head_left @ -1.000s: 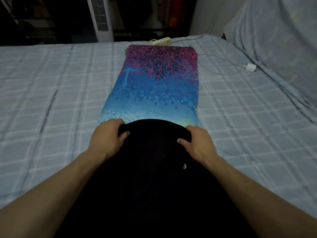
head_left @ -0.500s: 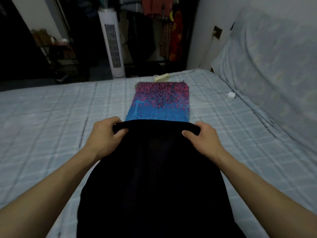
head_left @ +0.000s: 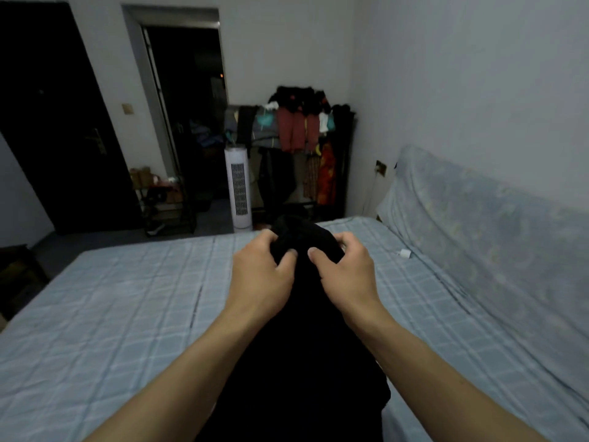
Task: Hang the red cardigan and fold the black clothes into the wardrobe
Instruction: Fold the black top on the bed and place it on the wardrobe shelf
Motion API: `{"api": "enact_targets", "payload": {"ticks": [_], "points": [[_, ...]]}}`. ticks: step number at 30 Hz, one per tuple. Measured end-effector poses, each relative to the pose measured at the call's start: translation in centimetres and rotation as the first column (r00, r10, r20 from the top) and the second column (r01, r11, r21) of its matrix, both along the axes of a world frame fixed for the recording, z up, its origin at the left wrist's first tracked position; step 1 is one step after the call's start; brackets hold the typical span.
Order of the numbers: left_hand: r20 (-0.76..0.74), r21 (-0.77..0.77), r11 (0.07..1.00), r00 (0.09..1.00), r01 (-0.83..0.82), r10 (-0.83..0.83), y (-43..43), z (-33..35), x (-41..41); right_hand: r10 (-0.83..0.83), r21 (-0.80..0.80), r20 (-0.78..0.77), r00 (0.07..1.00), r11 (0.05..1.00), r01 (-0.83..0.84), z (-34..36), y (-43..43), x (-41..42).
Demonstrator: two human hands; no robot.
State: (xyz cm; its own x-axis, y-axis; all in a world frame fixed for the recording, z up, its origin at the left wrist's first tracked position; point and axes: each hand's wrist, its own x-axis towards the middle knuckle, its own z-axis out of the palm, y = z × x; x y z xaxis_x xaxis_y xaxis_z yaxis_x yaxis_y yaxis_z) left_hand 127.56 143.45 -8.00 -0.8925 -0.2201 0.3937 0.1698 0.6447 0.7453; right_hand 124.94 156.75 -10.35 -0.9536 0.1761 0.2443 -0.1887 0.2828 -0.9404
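Note:
A black garment (head_left: 302,352) hangs in front of me, lifted above the bed (head_left: 127,298). My left hand (head_left: 261,272) grips its top edge on the left and my right hand (head_left: 344,272) grips it on the right, both with curled fingers bunching the cloth. At the far wall an open clothes rack (head_left: 345,173) serves as the wardrobe. A red garment (head_left: 296,130) hangs on it among dark clothes. The blue-and-pink cloth seen earlier is hidden behind the black garment.
A white tower fan (head_left: 239,189) stands beside the rack. A dark doorway (head_left: 188,116) and a low shelf with boxes (head_left: 159,193) lie to the left. A covered headboard (head_left: 484,224) runs along the right. A white charger (head_left: 404,253) lies on the bed.
Both hands lifted the black garment off the bed and drew closer together, bunching its top edge. My view rose from the bed to the room and the clothes rack.

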Motion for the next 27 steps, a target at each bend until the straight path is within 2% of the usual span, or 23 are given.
{"api": "enact_targets", "payload": {"ticks": [3, 5, 7, 10, 11, 12, 13, 15, 16, 18, 20, 23, 24, 27], "points": [[-0.059, 0.062, 0.997, 0.997, 0.055, -0.051, 0.9, 3.2, 3.6, 0.106, -0.092, -0.063, 0.992, 0.989, -0.112, 4.2, -0.1, 3.4], [-0.070, 0.208, 0.968, 0.989, 0.142, -0.131, 0.8, 5.2, 5.7, 0.230, -0.141, -0.094, 0.969, 0.960, -0.241, 6.7, 0.1, 5.5], [-0.077, 0.413, 0.867, 0.960, 0.278, -0.271, 0.7, 7.1, 7.7, 0.312, -0.083, -0.116, 0.943, 0.943, -0.322, 8.5, 0.3, 7.4], [-0.071, 0.439, 0.824, 0.928, 0.358, -0.365, 0.2, 9.2, 10.1, 0.322, 0.009, -0.182, 0.929, 0.945, -0.326, 9.6, 0.3, 9.2], [-0.065, 0.403, 0.830, 0.916, 0.387, -0.395, 0.0, 9.8, 10.9, 0.313, 0.017, -0.203, 0.928, 0.948, -0.317, 9.9, 0.4, 9.6], [-0.072, 0.302, 0.865, 0.914, 0.401, -0.399, -0.6, 10.2, 11.6, 0.319, 0.014, -0.213, 0.924, 0.946, -0.323, 10.2, 0.7, 9.9], [-0.115, 0.132, 0.914, 0.922, 0.383, -0.370, -1.3, 10.6, 12.1, 0.329, 0.007, -0.214, 0.920, 0.942, -0.336, 10.7, 1.0, 10.2], [-0.252, -0.213, 0.954, 0.931, 0.213, -0.264, -3.0, 11.3, 13.1, 0.338, -0.007, -0.200, 0.920, 0.938, -0.346, 11.5, 1.5, 10.8], [-0.308, -0.320, 0.942, 0.928, 0.104, -0.208, -3.6, 11.8, 13.5, 0.356, -0.016, -0.194, 0.914, 0.930, -0.366, 11.8, 1.8, 11.1], [-0.291, -0.404, 0.915, 0.947, 0.010, -0.139, -4.8, 12.7, 13.9, 0.430, -0.025, -0.182, 0.884, 0.897, -0.441, 12.3, 2.1, 11.9], [-0.113, -0.309, 0.940, 0.976, 0.144, -0.186, -5.5, 13.8, 14.0, 0.492, -0.004, -0.183, 0.851, 0.865, -0.501, 12.8, 2.2, 12.7], [0.093, 0.076, 0.924, 0.920, 0.374, -0.380, -5.7, 15.2, 14.6, 0.555, 0.022, -0.205, 0.806, 0.826, -0.563, 13.7, 2.4, 13.8], [0.115, 0.142, 0.903, 0.900, 0.405, -0.421, -5.6, 15.5, 15.0, 0.562, 0.030, -0.216, 0.798, 0.821, -0.570, 14.0, 2.5, 14.1], [0.082, 0.156, 0.881, 0.883, 0.446, -0.462, -4.7, 15.7, 16.0, 0.535, 0.035, -0.254, 0.805, 0.837, -0.545, 14.7, 2.7, 14.6]]}}
